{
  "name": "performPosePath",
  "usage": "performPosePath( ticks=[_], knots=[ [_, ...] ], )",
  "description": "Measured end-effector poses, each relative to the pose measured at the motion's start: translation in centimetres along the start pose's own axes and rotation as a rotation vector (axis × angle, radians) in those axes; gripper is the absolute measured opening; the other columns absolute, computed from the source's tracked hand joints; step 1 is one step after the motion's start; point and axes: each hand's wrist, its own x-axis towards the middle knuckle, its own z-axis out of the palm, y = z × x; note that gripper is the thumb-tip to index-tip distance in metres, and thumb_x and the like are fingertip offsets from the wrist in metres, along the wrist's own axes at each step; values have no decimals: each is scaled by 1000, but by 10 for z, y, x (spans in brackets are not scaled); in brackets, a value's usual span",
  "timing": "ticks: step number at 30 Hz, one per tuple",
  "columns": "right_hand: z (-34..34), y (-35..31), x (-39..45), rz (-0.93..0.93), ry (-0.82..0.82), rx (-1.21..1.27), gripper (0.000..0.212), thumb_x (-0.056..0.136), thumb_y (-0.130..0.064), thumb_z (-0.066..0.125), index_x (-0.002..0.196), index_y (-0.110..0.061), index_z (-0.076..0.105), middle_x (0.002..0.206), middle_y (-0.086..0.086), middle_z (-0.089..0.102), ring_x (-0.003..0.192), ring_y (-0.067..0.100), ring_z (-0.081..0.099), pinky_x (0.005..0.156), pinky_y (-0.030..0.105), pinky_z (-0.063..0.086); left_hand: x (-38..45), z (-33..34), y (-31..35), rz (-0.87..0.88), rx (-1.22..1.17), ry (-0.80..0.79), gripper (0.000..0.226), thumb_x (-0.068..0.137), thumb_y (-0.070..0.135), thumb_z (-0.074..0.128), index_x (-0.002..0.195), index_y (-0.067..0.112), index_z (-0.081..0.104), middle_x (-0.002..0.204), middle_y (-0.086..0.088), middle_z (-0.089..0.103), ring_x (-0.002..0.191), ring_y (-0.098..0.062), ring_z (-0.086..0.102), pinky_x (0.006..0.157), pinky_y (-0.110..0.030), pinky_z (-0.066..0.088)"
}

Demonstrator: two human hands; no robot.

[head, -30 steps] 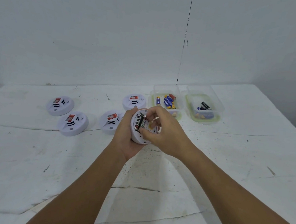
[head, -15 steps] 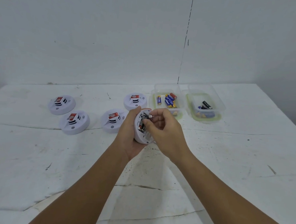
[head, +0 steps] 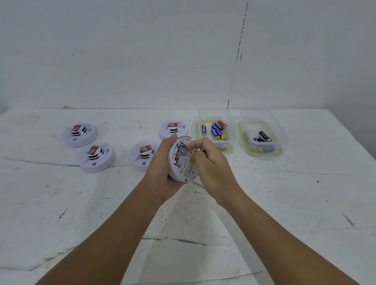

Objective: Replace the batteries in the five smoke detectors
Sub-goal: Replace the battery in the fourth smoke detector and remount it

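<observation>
White table (head: 288, 214), four detectors (head: 80, 134), battery tubs (head: 259, 146).

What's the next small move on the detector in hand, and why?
Probably lift the black battery out with the right hand. The left hand holds the detector back-side up, the battery still sits in its bay, and the right fingertips are on its top end. It would then likely go in the right-hand tub, which holds similar black cells.
</observation>
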Motion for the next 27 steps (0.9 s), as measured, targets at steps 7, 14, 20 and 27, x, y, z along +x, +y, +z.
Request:
performPosePath(
  ticks=[7, 14, 20, 27],
  knots=[
    [5, 8, 0, -173, 25, -89, 6, 104, -28, 61, 111, -28, 61, 65, -21, 60, 53, 0, 52, 50, 11, 36, 4, 2, 0, -9, -15, -2, 43, 102, 48, 53, 88, 21, 84, 97, -9, 76, 86, -24, 76, 76, -37, 57],
    [6, 7, 3, -133, 47, -52, 7, 102, -31, 64, 108, -35, 64, 92, -11, 73, 78, 11, 69, 62, 20, 53, 7, 5, 0, 1, -23, 23, 39, 100, 46, 58, 85, 21, 84, 93, -7, 75, 85, -24, 75, 74, -37, 59],
    [-4, 10, 10, -225, 64, -206, 13, 95, -30, 74, 108, -32, 72, 93, -11, 71, 77, 1, 62, 65, 14, 45, 9, 5, -1, -38, -17, 46, 41, 100, 48, 57, 92, 18, 83, 104, -8, 76, 100, -25, 73, 95, -42, 53],
    [-10, 14, 16, -342, 38, -410, 35, 88, -37, 81, 122, -29, 77, 91, -6, 73, 77, 6, 59, 68, 13, 37, 17, 0, 7, -42, -20, 87, 42, 95, 49, 64, 122, 19, 74, 110, -7, 74, 97, -22, 72, 84, -38, 58]
  ],
)
